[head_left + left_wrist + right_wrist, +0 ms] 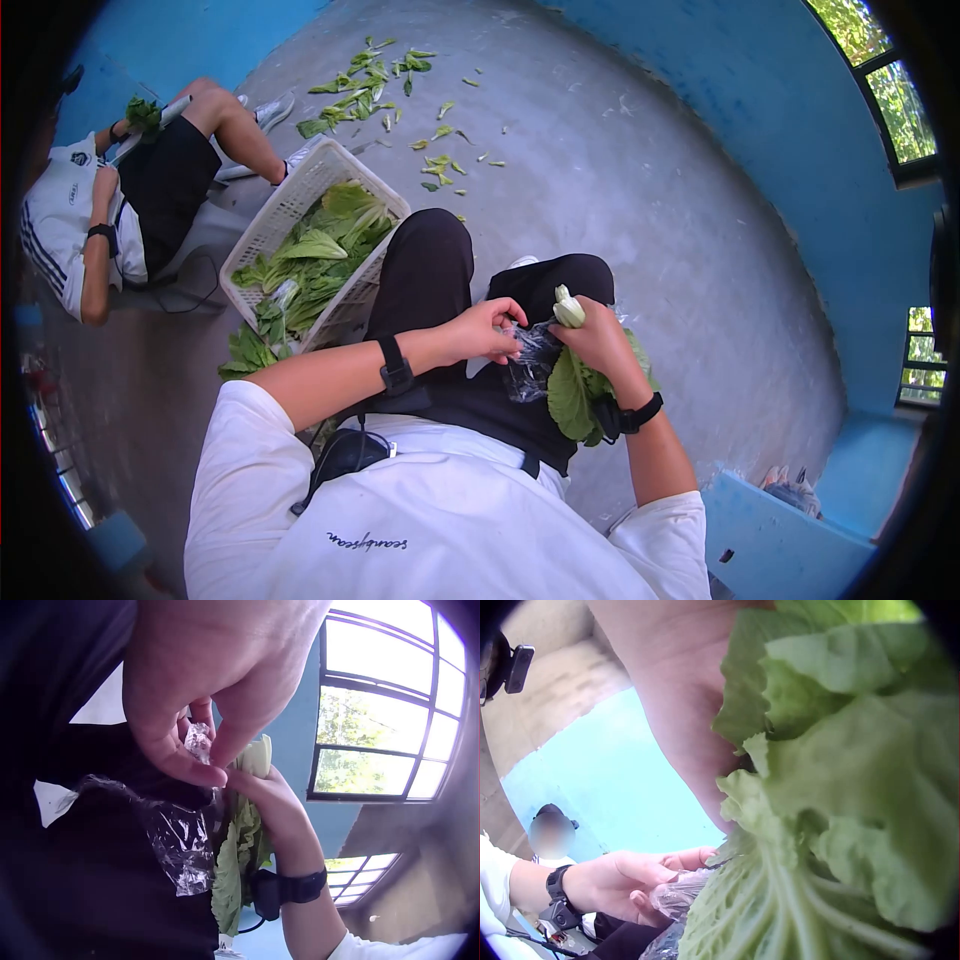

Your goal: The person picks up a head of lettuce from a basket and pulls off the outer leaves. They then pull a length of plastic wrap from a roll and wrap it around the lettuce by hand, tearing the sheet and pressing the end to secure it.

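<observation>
Over the right thigh, the right hand (597, 340) grips a leafy green vegetable (572, 396), its pale stem end (569, 307) showing above the fingers and its leaves hanging below. Clear plastic film (528, 368) lies between the two hands. The left hand (484, 332) pinches that film between thumb and fingers; in the left wrist view a crumpled end of the film (198, 742) shows between the fingers of the left hand (217, 682), and the rest hangs down. Large ribbed leaves (780, 885) fill much of the right wrist view, beside the film (681, 894).
A white plastic crate (262, 235) of leafy greens (325, 245) stands by the left knee. Another seated person (150, 200) holds greens at the left. Loose leaves (360, 90) lie on the grey floor (600, 150). A low blue ledge (780, 535) is at the lower right.
</observation>
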Action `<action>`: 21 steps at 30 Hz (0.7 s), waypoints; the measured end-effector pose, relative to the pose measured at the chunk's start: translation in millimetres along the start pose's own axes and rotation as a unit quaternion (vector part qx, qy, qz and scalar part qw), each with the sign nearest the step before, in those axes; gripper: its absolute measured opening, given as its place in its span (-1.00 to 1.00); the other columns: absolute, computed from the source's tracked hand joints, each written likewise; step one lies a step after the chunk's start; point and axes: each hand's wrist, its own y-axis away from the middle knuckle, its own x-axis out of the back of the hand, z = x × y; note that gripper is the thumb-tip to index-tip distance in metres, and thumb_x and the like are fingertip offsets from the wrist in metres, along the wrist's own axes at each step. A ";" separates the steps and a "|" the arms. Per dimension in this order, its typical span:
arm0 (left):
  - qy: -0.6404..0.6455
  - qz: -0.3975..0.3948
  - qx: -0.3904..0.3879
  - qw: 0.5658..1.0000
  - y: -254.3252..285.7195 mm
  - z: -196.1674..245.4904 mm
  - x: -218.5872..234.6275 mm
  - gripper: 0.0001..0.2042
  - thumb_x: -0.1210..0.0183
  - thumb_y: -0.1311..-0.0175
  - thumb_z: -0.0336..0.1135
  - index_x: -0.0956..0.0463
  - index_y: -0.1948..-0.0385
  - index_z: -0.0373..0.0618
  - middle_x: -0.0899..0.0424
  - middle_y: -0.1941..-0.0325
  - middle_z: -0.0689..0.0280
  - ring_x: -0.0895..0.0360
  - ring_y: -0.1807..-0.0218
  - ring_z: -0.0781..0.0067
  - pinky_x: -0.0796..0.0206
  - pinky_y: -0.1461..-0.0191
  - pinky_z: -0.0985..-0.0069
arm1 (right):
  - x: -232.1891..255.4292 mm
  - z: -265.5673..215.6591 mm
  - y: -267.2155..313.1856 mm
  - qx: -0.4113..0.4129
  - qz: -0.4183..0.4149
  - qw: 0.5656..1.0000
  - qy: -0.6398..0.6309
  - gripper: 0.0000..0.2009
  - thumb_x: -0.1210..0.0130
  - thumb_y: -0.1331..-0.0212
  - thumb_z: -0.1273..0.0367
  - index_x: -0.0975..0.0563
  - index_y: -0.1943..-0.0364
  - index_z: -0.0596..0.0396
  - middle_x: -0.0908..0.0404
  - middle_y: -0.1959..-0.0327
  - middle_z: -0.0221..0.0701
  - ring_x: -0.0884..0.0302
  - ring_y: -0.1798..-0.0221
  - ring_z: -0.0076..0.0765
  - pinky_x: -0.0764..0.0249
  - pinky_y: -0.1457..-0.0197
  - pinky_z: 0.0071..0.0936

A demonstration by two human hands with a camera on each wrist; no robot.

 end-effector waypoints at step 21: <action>0.061 0.134 -0.151 0.977 -6.4 -14.1 1.5 -0.81 -0.22 -0.26 -0.61 -0.48 0.14 -0.23 -0.60 0.28 0.31 -0.67 0.27 0.55 -0.56 0.20 0.57 | 25.9 8.8 4.2 0.035 0.000 0.992 -0.123 -0.76 -0.37 -0.09 0.38 -0.53 0.30 0.20 -0.57 0.48 -0.41 -0.44 0.38 -0.50 -0.45 0.24 -0.35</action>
